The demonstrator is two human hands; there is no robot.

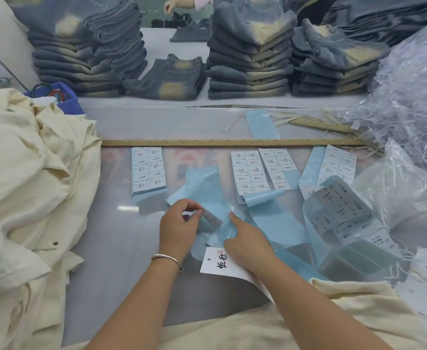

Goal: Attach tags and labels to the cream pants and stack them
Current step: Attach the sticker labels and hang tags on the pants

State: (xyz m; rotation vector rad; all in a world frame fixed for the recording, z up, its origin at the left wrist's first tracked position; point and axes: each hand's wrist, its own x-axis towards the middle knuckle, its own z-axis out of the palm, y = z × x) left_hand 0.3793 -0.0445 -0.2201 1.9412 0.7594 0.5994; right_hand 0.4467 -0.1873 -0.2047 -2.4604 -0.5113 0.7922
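With the left hand (179,224) pinching a peeled sticker (211,219) and the right hand (247,242) flat, pressing the backing sheet (222,210) beside the tag (220,265), the sticker may fold onto itself.

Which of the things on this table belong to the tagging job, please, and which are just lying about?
Job in hand:
- small sticker label, pinched by the left hand
- light blue backing strip, pressed by the right hand
- white card hang tag
- sheets of printed size labels
- cream pants

Lying about:
- stacks of grey-blue washed jeans
- long wooden ruler
- clear plastic bags
- blue plastic bin
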